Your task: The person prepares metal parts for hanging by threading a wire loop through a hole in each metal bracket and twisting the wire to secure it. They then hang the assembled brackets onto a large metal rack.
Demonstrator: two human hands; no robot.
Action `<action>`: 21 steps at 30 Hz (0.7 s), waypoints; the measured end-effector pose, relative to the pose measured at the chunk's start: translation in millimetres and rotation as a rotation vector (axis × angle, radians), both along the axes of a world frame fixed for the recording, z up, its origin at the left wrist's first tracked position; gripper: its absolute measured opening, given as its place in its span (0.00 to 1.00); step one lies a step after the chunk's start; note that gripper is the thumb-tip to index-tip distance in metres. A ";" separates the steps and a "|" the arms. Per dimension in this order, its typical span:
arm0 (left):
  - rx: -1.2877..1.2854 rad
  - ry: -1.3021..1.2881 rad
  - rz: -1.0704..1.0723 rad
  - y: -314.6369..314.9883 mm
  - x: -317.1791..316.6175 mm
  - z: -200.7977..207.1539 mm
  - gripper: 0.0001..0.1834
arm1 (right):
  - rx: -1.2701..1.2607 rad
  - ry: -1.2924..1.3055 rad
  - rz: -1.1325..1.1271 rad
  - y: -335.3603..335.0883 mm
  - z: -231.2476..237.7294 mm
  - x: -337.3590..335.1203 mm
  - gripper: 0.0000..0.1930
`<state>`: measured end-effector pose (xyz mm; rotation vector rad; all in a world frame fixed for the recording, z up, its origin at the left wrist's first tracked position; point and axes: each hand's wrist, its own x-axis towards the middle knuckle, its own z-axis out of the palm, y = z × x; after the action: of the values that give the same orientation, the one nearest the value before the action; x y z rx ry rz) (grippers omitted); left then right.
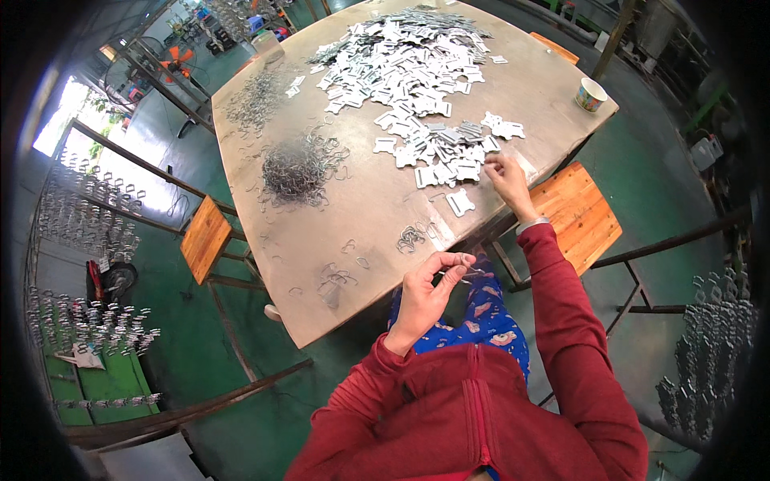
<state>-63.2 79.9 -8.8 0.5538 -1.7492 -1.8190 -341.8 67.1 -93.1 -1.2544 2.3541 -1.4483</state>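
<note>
Left grip [433,282] pinched, right grip [505,172] outstretched.

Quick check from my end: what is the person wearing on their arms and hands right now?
Both arms are in long red sleeves of a zip-front top. The left hand and right hand are bare, without gloves. A thin pale band sits at the right wrist, at the cuff.

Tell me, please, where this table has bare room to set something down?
Bare wood lies between the wire loop heap and the flat plate pile, and beside the paper cup. It is crowded at the far pile of plates and around the right hand.
</note>
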 end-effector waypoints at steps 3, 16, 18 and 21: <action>-0.017 0.017 -0.014 5.8 0.5 1.8 0.06 | -0.037 0.167 0.139 -5.7 10.1 10.4 0.10; -0.026 0.017 -0.028 12.2 -3.9 -3.9 0.05 | 0.268 0.349 0.173 16.3 -9.3 46.0 0.13; -0.002 0.063 -0.017 8.3 -3.5 -14.4 0.06 | 0.316 -0.182 0.123 26.8 19.4 54.1 0.16; 0.006 0.074 -0.030 4.5 -6.7 -25.7 0.06 | -0.082 -0.944 0.164 57.4 36.3 69.3 0.18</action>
<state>-69.9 84.3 -34.5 0.4594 -1.7116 -1.8420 -272.5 124.6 -56.8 -0.5329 1.5322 -1.5949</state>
